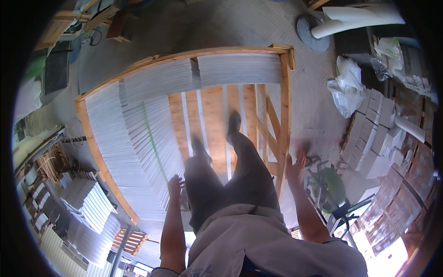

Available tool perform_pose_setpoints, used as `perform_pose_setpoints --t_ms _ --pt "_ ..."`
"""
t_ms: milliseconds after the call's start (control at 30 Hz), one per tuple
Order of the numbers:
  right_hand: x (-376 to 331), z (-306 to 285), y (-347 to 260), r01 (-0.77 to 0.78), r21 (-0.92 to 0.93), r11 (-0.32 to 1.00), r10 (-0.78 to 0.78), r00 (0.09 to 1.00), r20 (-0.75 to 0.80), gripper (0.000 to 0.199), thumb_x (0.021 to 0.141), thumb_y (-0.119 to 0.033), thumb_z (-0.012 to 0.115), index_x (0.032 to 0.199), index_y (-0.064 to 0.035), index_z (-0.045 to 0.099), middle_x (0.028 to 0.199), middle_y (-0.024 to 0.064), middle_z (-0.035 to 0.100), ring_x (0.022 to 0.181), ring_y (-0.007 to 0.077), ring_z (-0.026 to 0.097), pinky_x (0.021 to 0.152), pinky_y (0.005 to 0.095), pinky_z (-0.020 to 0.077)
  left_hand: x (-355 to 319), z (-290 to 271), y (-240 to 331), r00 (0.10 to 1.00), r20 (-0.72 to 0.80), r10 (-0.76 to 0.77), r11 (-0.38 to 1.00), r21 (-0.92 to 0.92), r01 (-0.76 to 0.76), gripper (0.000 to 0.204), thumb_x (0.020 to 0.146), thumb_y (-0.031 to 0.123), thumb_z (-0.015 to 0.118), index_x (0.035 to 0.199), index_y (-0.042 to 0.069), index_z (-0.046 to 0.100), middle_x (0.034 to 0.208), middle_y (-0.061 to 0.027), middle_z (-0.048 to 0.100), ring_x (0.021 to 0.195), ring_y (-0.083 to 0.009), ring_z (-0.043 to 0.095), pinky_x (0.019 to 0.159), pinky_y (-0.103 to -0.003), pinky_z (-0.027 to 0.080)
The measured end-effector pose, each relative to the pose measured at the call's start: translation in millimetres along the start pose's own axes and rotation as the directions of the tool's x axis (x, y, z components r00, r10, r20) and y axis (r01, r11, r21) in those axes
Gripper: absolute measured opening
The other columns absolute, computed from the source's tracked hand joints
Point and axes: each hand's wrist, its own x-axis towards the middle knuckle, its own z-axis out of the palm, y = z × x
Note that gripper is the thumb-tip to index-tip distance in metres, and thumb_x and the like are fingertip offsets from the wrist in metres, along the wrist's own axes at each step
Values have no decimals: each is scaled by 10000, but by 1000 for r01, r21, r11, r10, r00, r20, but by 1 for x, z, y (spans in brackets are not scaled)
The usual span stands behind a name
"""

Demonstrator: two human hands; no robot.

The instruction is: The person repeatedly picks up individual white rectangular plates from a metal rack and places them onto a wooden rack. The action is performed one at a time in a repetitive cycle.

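I stand inside a large wooden crate (284, 115), my feet on its plank floor. Rows of upright grey tiles (138, 134) fill its left and far sides. My left hand (174, 185) hangs just by the nearest row of tiles, fingers loosely curled and holding nothing. My right hand (296, 167) is spread open beside the crate's right wooden rail, blurred by motion and empty. My legs and grey trousers (230, 184) cover the middle of the crate floor.
A green wheeled cart (333, 188) stands right of the crate. Stacked pale boxes (371, 134) and a white plastic bag (346, 87) lie further right. More tile stacks (90, 210) sit at lower left, clutter and wooden boards at upper left.
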Motion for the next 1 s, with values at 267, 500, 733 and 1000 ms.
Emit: perform_pose_setpoints --t_ms 267,500,733,1000 --pt "-57 44 81 -259 -158 953 297 903 311 369 892 -345 491 1208 -157 459 1081 162 576 864 400 590 731 464 461 -29 -3 -23 991 126 42 997 56 -50 366 869 302 497 1072 -2 510 967 -135 601 717 -212 622 579 -326 480" --pt "-70 64 107 146 -464 874 -123 989 81 271 890 -203 492 1154 -145 485 883 143 563 734 343 610 584 440 476 -35 3 -49 936 255 241 969 -116 -218 418 898 265 445 1189 -35 471 1020 -148 603 807 -226 633 663 -321 491" --pt "-56 77 137 271 -347 898 -309 949 -58 426 868 -364 542 1169 -70 480 1036 166 574 833 366 600 710 433 481 -16 -51 -218 956 233 179 973 -185 -137 368 902 275 472 1148 4 504 984 -135 618 795 -229 643 628 -321 498" --pt "-205 66 232 49 -260 964 -33 997 69 556 811 -519 523 1098 -43 549 1067 208 600 982 399 572 828 462 457 -22 -166 -519 977 136 167 926 -362 -108 243 881 311 516 889 70 545 735 -68 573 639 -210 611 523 -332 479"
